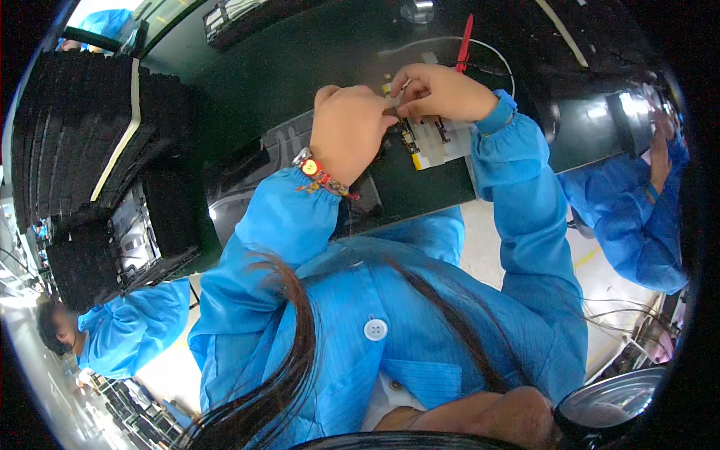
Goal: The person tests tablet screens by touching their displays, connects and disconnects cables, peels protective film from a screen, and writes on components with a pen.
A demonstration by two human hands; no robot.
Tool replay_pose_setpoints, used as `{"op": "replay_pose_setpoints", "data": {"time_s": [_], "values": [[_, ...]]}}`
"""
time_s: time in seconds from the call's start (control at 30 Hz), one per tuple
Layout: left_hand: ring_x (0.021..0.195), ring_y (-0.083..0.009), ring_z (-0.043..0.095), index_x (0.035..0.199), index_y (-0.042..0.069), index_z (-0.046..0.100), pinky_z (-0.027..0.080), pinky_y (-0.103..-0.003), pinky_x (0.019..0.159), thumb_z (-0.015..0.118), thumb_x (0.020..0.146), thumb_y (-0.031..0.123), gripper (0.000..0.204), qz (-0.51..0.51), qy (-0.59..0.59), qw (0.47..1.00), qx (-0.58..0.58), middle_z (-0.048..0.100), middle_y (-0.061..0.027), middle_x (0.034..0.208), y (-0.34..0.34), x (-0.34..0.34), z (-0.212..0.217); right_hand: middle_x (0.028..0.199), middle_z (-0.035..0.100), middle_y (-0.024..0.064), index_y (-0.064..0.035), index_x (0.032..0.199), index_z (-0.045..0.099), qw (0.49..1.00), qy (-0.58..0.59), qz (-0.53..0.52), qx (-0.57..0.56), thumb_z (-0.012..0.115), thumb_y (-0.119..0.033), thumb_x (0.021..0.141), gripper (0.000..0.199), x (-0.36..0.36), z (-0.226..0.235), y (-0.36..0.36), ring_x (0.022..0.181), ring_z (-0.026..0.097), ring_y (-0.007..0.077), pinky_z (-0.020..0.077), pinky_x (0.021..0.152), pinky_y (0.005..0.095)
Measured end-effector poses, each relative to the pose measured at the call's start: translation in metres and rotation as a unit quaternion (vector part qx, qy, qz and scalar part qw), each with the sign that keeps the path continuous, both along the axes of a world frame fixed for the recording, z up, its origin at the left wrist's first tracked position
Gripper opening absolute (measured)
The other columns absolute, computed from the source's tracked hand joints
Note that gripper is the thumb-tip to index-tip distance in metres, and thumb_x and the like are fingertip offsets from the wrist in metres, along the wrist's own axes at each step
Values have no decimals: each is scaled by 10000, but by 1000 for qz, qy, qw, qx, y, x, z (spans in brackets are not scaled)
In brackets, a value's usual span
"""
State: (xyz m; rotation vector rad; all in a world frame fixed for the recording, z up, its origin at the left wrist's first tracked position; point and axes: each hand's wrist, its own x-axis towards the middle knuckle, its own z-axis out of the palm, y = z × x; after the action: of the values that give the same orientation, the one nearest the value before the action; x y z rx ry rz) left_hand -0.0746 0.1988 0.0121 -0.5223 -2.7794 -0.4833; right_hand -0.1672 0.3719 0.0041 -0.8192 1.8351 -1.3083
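Observation:
My left hand (349,133), a beaded bracelet on its wrist, is closed with its thumb and fingertips pressed together at the left edge of a flat pale panel. My right hand (442,94), a blue band round its wrist, pinches close beside it, fingertips almost meeting the left ones. Whatever the fingers hold is too small and too covered to make out. Under and below the hands lies the pale panel (433,152), with small dark strip-like parts along it and yellow at its corners. It rests on a dark green worktop (409,196).
A tall stack of black trays (71,120) stands at the left. Beyond my right hand lie a red pointed tool (465,43) and a curved white cable (501,56). A clear round container (417,10) is at the back. Co-workers in blue (626,217) sit at both sides.

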Motion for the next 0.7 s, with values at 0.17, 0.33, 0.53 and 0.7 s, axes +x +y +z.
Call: {"op": "replay_pose_setpoints", "data": {"time_s": [0.17, 0.33, 0.53, 0.7], "values": [[786, -258, 582, 815, 87, 670, 399, -381, 768, 628, 726, 241, 182, 22, 3, 1000, 3, 618, -75, 778, -12, -1, -3, 710, 596, 62, -26, 830, 578, 993, 102, -38, 53, 706, -149, 702, 219, 5, -4, -4, 675, 580, 135, 460, 601, 271], [780, -260, 584, 814, 82, 670, 409, -384, 757, 629, 732, 237, 180, 23, 11, 999, 31, 620, -82, 780, -14, -1, -9, 694, 579, 68, -29, 781, 577, 965, 248, -57, 68, 711, -173, 675, 224, 10, -8, -8, 639, 561, 153, 452, 580, 287], [769, -264, 580, 801, 84, 670, 412, -385, 745, 637, 723, 243, 181, -11, 1, 999, 31, 614, -86, 755, -10, -3, -13, 707, 587, 67, -21, 811, 579, 970, 228, -75, 35, 673, -157, 700, 199, 1, -12, -2, 614, 564, 144, 452, 538, 286], [761, -264, 579, 797, 88, 670, 412, -385, 742, 639, 722, 257, 188, -15, 3, 999, 34, 612, -80, 743, -8, -2, -15, 689, 590, 57, -5, 851, 575, 985, 137, -96, 38, 647, -177, 757, 208, 1, -9, -3, 487, 539, 101, 431, 448, 258]]}}
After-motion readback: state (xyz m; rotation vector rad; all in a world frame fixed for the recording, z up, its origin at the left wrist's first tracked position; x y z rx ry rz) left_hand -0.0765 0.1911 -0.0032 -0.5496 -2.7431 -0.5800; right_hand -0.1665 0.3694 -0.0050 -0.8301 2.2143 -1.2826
